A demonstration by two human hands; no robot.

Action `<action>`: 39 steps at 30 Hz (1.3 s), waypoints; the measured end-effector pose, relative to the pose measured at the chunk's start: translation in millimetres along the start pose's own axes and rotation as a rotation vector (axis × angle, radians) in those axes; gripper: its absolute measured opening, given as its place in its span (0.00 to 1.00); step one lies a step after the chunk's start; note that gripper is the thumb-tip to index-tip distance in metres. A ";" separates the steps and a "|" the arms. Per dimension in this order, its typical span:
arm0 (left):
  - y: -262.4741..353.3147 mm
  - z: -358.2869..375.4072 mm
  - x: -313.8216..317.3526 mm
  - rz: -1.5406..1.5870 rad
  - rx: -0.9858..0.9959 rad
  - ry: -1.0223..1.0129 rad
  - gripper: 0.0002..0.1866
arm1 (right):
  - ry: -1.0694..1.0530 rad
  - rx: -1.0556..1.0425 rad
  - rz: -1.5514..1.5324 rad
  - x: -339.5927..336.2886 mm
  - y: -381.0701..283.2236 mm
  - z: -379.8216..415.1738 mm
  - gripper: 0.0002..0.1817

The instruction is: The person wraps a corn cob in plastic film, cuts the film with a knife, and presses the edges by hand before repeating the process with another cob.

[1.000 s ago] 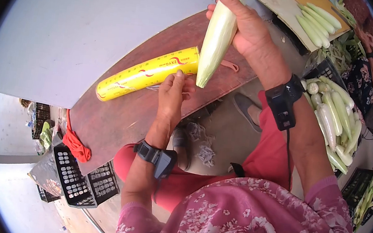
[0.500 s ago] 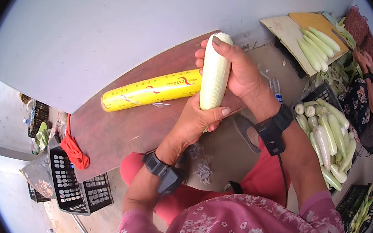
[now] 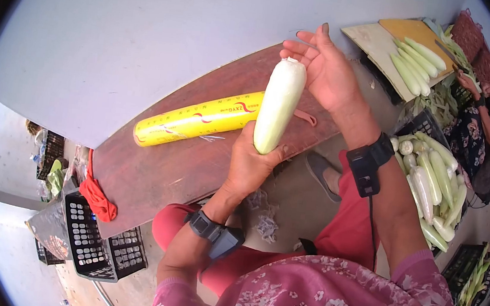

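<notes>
A pale green ear of corn (image 3: 280, 106) in its inner husk stands tilted over the table. My left hand (image 3: 251, 164) wraps round its lower end. Beside the upper end, my right hand (image 3: 330, 72) has its fingers spread, with the palm facing the ear and the fingertips behind its tip. Behind the ear lies a yellow printed roll of plastic wrap (image 3: 201, 118), partly covered by it. A pinkish loop-shaped handle (image 3: 306, 117) shows on the table just right of the ear.
The reddish-brown table (image 3: 153, 173) runs along the white wall. A crate of corn ears (image 3: 433, 179) stands at right; more corn (image 3: 419, 61) lies on a board behind it, near another person's hands (image 3: 470, 84). A black crate (image 3: 87, 235) and red cloth (image 3: 98, 198) are at left.
My right hand has let go of the ear's upper part and opened, moving up and right. The ear now tilts slightly and looks smoother, held by my left hand alone.
</notes>
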State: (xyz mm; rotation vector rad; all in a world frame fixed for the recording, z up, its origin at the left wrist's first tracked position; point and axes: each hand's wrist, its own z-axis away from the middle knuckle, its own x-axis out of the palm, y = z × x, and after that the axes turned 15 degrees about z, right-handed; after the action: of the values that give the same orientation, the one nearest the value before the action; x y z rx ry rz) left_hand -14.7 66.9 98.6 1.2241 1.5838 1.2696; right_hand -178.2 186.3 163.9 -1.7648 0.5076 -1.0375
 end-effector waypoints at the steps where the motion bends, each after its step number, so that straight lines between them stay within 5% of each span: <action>1: -2.3 -1.0 -1.7 -0.018 0.005 0.026 0.24 | -0.025 0.017 -0.007 4.6 5.3 2.6 0.35; 3: -6.7 -3.7 -4.1 -0.054 0.016 0.074 0.24 | -0.150 0.021 0.016 10.3 12.1 6.3 0.49; 6: -6.3 -4.7 -4.0 -0.170 0.023 0.130 0.21 | -0.188 -0.094 0.256 21.3 24.3 15.2 0.51; 10: 5.2 -2.3 3.9 -0.299 0.003 0.173 0.20 | 0.013 -0.125 0.415 31.2 27.9 19.4 0.32; 16: 0.0 -5.5 2.6 -0.566 0.115 0.175 0.23 | 0.139 -0.006 0.142 29.5 20.7 19.4 0.18; 25: -6.4 -9.0 -4.3 -0.673 0.219 0.213 0.25 | 0.000 0.189 -0.175 16.4 8.0 12.3 0.24; 31: -0.1 -10.9 -9.7 -0.852 0.261 0.238 0.26 | 0.047 0.007 0.322 20.0 19.4 13.5 0.19; 39: -2.1 -12.5 -12.4 -0.836 0.271 0.181 0.25 | 0.063 0.018 0.157 17.8 20.0 12.2 0.16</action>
State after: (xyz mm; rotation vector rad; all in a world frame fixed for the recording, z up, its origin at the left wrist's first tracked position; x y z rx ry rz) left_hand -23.7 51.7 99.2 0.4674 2.1254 0.6404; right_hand -156.0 171.5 151.6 -1.6522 0.6632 -0.9869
